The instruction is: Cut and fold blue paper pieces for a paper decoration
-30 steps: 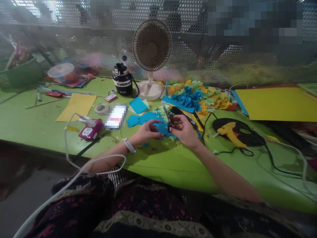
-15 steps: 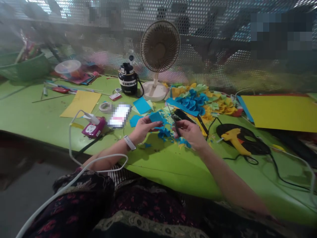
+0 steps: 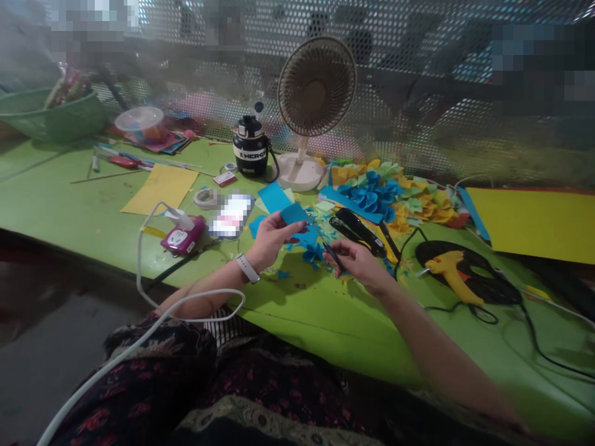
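Observation:
My left hand (image 3: 272, 238) pinches a blue piece of paper (image 3: 294, 214) between thumb and fingers. Black-handled scissors (image 3: 333, 256) are in my right hand (image 3: 356, 263), their blades pointing up and left to the paper's right edge. Whether the blades touch the paper I cannot tell. Beneath the hands lie blue paper flowers (image 3: 312, 253) and small paper scraps. More blue paper (image 3: 274, 197) rests on the table behind my left hand. A black stapler (image 3: 360, 230) lies just beyond my right hand.
A yellow glue gun (image 3: 449, 272) with a black cord lies at right. Behind are a fan (image 3: 317, 87), a black bottle (image 3: 250, 152) and a heap of paper flowers (image 3: 372, 192). A phone (image 3: 231, 215), a purple power socket (image 3: 183, 238) and a white cable occupy the left.
The scissors have turned from nearly upright to slanting left, their tips now at the blue paper. My right hand has dropped slightly. The whole view has shifted a little.

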Demonstrator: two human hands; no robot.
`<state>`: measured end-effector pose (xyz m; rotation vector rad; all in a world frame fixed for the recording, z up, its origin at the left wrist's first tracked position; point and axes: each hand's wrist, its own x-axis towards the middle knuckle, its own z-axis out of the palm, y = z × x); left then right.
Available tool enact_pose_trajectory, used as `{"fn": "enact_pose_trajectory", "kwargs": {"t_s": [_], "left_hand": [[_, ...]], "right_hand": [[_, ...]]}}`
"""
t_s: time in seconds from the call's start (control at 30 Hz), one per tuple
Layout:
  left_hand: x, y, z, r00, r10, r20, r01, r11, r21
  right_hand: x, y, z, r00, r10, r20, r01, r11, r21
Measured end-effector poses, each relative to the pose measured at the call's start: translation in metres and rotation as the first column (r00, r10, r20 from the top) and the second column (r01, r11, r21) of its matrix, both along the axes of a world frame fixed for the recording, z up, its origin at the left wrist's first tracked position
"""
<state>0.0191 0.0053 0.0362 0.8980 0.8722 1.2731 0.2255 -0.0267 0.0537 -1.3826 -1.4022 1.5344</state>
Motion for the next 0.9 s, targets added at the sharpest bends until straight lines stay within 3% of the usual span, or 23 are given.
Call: {"fn": "enact_pose_trajectory", "kwargs": {"t_s": [0.57, 0.9], "left_hand": [[0.002, -0.007, 0.011, 0.999, -0.039, -0.015, 0.038, 0.998, -0.046], [0.002, -0.004, 0.003, 0.998, -0.056, 0.020, 0.057, 0.998, -0.037]], "right_hand": [[-0.002, -0.001, 0.002, 0.998, -0.022, 0.059, 0.022, 1.000, 0.001], [-0.003, -0.002, 0.003, 0.999, -0.002, 0.042, 0.002, 1.000, 0.010]]}}
